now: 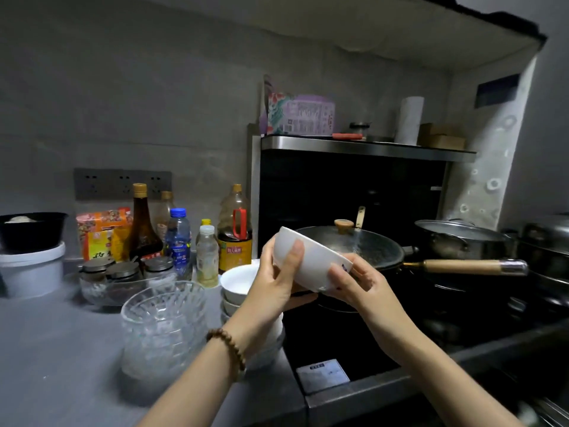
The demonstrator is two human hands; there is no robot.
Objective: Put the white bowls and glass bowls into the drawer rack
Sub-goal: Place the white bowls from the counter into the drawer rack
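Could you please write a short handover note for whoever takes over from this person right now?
Left hand and right hand: both grip one tilted white ceramic bowl, lifted above the stove edge.
Stack of white bowls and stack of clear ribbed glass bowls: waiting on the grey countertop.
Done: nothing racked that I can see; the drawer rack is out of view.
Left: rack the held bowl, then both stacks.

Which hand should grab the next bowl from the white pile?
Probably the left hand. It sits right above the white bowl stack, while the right hand is over the stove side. Both now hold one white bowl, so the right would keep it.
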